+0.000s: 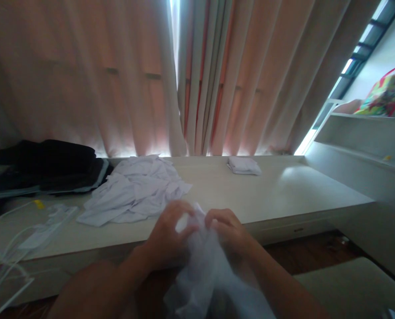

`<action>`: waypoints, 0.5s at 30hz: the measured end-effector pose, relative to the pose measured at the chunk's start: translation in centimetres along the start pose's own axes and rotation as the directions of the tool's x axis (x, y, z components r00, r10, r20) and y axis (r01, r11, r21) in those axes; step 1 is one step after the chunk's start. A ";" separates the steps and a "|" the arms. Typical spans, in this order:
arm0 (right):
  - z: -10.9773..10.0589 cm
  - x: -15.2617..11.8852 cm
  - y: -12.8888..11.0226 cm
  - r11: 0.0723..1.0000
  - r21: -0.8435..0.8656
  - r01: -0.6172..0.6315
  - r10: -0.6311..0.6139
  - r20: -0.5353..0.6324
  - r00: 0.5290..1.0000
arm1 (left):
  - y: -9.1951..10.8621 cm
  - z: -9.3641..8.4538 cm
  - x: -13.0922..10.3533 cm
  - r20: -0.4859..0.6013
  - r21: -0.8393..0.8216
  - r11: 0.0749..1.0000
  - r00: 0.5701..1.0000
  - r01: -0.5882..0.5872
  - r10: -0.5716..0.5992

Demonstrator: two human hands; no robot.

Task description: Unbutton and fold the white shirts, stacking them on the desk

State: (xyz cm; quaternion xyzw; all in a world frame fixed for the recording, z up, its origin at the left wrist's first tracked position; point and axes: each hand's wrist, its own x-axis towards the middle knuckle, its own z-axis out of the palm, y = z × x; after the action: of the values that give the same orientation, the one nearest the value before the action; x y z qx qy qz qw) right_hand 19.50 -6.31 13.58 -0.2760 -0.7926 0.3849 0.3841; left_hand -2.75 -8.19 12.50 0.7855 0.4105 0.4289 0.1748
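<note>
Cloth (200, 261), white and blurred — is that what the hands have hold of?

Yes, both of them. The left hand (171, 228) pinches it near the top between thumb and fingers, and the right hand (229, 228) grips it just beside, fingers curled in.

And where does it hang?

Before the near edge of the desk (211, 190), dropping from the fingers and spreading wider toward the bottom of the view. Its lower part is too blurred to make out.

What lies on the desk itself?

A crumpled white pile (136, 190), just beyond the left hand and off to its left. Past that, black folded clothes (61, 168) sit in a stack at the far left, with a power strip (46, 235) and pale cables (6, 261) in front of them.

Anything toward the right?

A small folded white bundle (244, 165), well apart from the pile, near the back edge — and behind everything, drawn curtains (118, 97) with light showing through the gap
</note>
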 end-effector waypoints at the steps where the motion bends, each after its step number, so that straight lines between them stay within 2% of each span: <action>1: -0.1 0.0 -0.4 0.999 0.033 0.023 -0.024 0.014 1.000 | -0.2 -0.8 0.9 -0.017 -0.011 0.998 0.998 -0.054 0.054; 3: -0.3 0.2 -1.1 0.996 0.045 0.071 -0.072 0.021 0.997 | -0.8 -2.0 2.7 0.143 -0.096 0.990 0.983 -0.102 0.115; 5: -0.7 0.7 -1.4 0.995 0.046 0.092 -0.093 0.018 0.995 | -1.1 -2.6 4.2 0.295 -0.140 0.990 0.953 -0.030 0.071; 6: -0.9 1.0 -1.3 0.995 0.055 0.087 -0.088 0.015 0.996 | -1.1 -2.8 4.6 0.326 -0.130 0.991 0.945 0.025 0.019; 8: -1.5 1.6 -0.9 0.994 0.092 0.054 -0.054 -0.002 0.999 | -1.0 -3.0 5.2 0.330 -0.096 0.989 0.941 0.115 -0.077; 11: -1.9 2.3 0.3 0.982 0.187 -0.036 0.040 -0.018 0.999 | -0.6 -3.3 5.5 0.309 -0.114 0.979 0.943 0.169 -0.127; 13: -1.2 2.5 1.1 0.969 0.218 -0.116 0.130 -0.053 0.990 | -0.4 -3.7 6.0 0.245 -0.128 0.977 0.960 0.171 -0.136; 15: 0.5 2.2 2.0 0.968 0.145 -0.204 0.225 -0.149 0.963 | -0.2 -4.4 7.1 0.158 -0.103 0.981 0.976 0.165 -0.148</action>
State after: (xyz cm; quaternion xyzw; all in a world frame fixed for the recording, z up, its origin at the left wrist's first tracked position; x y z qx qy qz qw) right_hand 18.12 -3.79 12.64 -0.3659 -0.6973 0.4503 0.4209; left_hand -4.36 -2.80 18.63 0.7690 0.4314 0.3769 0.2837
